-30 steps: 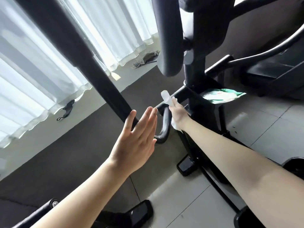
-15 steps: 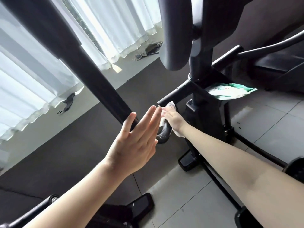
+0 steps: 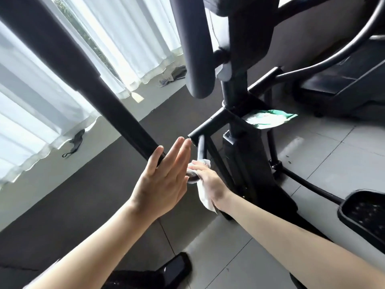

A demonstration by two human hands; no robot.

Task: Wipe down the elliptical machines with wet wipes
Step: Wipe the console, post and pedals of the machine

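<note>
A black elliptical machine fills the view, its centre post [image 3: 236, 97] rising at the middle. A long black arm bar [image 3: 116, 113] slants down from the top left. My left hand [image 3: 164, 176] rests flat against the bar's lower end, fingers straight and thumb hooked over it. My right hand [image 3: 206, 176] grips a white wet wipe [image 3: 205, 198] wrapped round the lower curve of the small fixed handle [image 3: 201, 147]. Part of the wipe hangs loose below my wrist. A green and white pack of wipes [image 3: 268, 118] lies on the machine's housing beside the post.
A black foot pedal [image 3: 364, 213] sits at the right edge, another [image 3: 177, 268] at the bottom. A second black machine [image 3: 341, 80] stands at the far right. White curtains [image 3: 41, 101] hang at the left above a dark floor mat [image 3: 83, 195]; grey tiles [image 3: 325, 155] lie to the right.
My right hand has slid with the wipe down the small handle, from its top end to its lower curve. My left hand has stayed on the arm bar.
</note>
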